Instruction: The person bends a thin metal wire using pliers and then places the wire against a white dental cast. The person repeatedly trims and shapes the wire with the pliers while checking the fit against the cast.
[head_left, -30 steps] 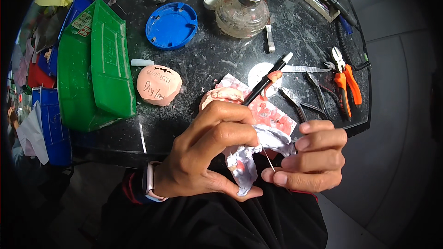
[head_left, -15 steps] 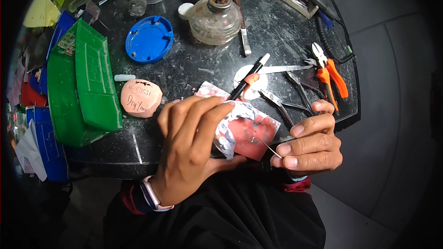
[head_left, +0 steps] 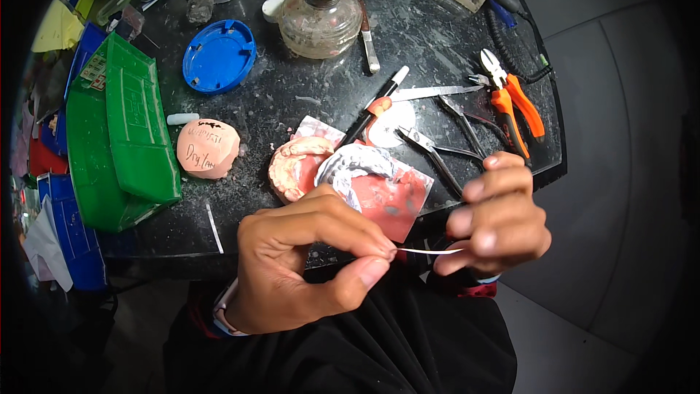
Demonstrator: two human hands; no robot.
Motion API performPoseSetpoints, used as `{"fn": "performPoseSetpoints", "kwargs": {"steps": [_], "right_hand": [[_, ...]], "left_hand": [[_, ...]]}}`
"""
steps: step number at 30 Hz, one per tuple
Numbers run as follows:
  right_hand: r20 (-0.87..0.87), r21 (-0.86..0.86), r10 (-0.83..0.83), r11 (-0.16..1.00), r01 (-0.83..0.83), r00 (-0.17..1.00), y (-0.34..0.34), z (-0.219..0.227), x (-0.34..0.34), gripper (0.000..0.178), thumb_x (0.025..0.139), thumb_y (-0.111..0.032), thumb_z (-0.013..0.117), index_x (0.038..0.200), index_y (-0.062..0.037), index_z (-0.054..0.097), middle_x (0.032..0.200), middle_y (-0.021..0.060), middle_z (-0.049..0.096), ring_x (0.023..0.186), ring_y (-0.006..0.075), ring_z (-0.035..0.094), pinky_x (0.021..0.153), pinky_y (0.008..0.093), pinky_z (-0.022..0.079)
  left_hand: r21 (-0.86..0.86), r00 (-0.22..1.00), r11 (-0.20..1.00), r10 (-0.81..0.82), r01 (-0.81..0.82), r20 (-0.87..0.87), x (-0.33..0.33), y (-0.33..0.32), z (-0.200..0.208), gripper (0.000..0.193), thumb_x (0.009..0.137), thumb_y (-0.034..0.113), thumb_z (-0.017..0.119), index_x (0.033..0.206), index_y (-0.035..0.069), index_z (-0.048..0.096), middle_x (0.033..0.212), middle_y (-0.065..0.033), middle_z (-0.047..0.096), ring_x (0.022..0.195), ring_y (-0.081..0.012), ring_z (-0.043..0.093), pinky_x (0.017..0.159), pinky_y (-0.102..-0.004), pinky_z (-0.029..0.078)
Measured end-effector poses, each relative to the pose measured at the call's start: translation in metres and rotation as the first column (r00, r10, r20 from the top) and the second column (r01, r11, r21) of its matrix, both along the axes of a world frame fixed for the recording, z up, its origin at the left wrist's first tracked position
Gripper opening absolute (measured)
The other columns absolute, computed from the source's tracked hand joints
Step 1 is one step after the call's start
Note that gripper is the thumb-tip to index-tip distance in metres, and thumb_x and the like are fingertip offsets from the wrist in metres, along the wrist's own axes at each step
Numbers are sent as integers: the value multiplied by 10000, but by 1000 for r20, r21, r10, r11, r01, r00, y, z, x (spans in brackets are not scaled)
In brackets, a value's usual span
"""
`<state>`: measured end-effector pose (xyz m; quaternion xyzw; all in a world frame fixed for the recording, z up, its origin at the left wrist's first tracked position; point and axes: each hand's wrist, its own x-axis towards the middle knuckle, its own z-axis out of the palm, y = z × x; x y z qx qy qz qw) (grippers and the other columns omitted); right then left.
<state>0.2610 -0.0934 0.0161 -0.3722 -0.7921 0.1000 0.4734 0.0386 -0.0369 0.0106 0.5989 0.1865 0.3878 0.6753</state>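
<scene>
My left hand (head_left: 306, 259) and my right hand (head_left: 496, 215) pinch the two ends of a short thin wire (head_left: 430, 251) between them, held level just in front of the table's near edge. Behind the hands, on a pink sheet (head_left: 390, 201), lie a grey dental arch cast (head_left: 357, 164) and a pink dental cast (head_left: 295, 168). A black pen-like tool (head_left: 375, 106) rests slanted just beyond them.
On the dark round table (head_left: 306, 87) are a pink rounded cast block (head_left: 208, 147), a blue lid (head_left: 219, 56), a glass burner (head_left: 319, 18), several pliers (head_left: 445, 153), orange-handled cutters (head_left: 514, 106) and green trays (head_left: 120, 138) at left.
The grey cast and pink sheet that were in my hands now lie on the table. Both hands have moved apart and hold only the wire.
</scene>
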Motion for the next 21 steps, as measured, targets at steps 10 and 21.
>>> {"fn": "performPoseSetpoints", "kwargs": {"steps": [10,21], "right_hand": [[502,-188,-520,714,674,691,-18,-7,2,267,631,-140,774,794,-12,606,991,109,624,894,268,587,760,355,442],[549,-128,-516,725,676,657,14,-15,31,132,786,-35,617,852,31,524,956,146,572,910,317,559,782,379,436]], "left_hand": [[-310,910,912,345,-267,230,4,-22,-13,106,736,-81,564,833,-51,596,893,-171,606,784,-172,613,737,-283,513],[-349,884,919,311,-185,349,6,-32,-10,132,750,-109,560,864,-53,595,943,-192,606,849,-190,624,786,-299,521]]}}
